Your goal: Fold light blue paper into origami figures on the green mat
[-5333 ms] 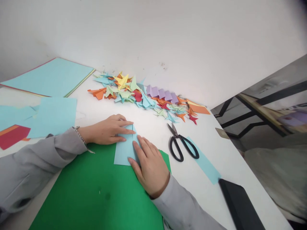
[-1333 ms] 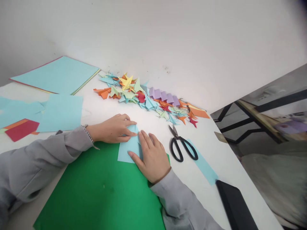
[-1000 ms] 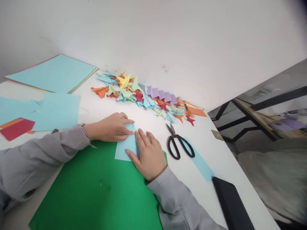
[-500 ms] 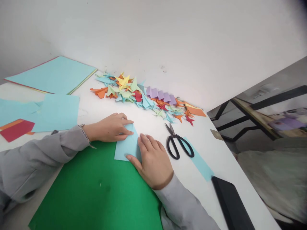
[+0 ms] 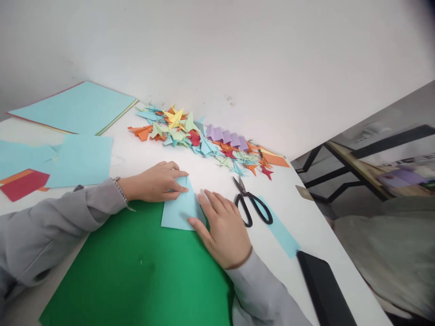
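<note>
A light blue paper (image 5: pixel 178 213), its top folded to a slanted edge, lies across the far edge of a green sheet (image 5: pixel 136 267). My left hand (image 5: pixel 156 182) rests on the upper left of the blue paper, fingers stretched out and pressing it down. My right hand (image 5: pixel 224 228) is at the paper's right edge, its fingers extended and thumb apart, gripping nothing. Whether the right thumb tip touches the paper I cannot tell. Black-handled scissors (image 5: pixel 252 201) lie partly open to the right of my right hand.
Several folded paper shapes (image 5: pixel 204 142) are heaped along the wall. Blue sheets (image 5: pixel 86 160) and a red folded piece (image 5: pixel 25 185) lie at the left, a stack of coloured paper (image 5: pixel 74 108) behind them. A blue strip (image 5: pixel 280 233) and a black flat object (image 5: pixel 326 285) lie at the right.
My right hand has shifted to the right, uncovering more of the blue paper's right side. My left hand stays in place on the paper.
</note>
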`<state>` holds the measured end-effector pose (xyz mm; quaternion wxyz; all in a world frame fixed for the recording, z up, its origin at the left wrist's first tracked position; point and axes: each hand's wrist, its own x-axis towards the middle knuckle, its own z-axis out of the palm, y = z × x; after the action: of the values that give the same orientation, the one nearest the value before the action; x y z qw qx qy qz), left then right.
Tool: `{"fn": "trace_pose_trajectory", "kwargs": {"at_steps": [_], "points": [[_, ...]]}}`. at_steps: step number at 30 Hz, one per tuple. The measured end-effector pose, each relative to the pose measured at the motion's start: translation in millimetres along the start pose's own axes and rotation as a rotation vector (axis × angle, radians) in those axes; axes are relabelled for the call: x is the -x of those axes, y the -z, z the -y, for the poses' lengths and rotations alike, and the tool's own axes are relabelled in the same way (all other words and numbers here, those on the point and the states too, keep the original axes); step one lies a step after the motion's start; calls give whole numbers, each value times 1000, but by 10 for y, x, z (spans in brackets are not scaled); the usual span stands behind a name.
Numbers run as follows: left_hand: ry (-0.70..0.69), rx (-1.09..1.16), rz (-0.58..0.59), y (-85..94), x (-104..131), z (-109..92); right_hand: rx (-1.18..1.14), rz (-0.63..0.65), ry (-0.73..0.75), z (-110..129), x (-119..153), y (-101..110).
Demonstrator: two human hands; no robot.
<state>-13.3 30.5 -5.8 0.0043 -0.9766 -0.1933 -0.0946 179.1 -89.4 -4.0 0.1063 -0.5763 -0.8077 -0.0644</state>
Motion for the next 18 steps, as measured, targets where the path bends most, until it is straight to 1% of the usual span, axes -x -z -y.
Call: {"fn": "trace_pose_trajectory", "kwargs": {"at_steps": [5, 10, 14, 18], "points": [[13, 19, -19, 12, 21, -19, -10, 95, -17, 1, -126, -140], [47, 18, -68, 5, 38, -68, -89, 109, -43, 6, -183, -171], [87, -8, -72, -16, 50, -105, -155, 116, -38, -83, -198, -182], [55, -3, -75, -44, 66, -77, -144, 169, 14, -182, -309, -173]]}}
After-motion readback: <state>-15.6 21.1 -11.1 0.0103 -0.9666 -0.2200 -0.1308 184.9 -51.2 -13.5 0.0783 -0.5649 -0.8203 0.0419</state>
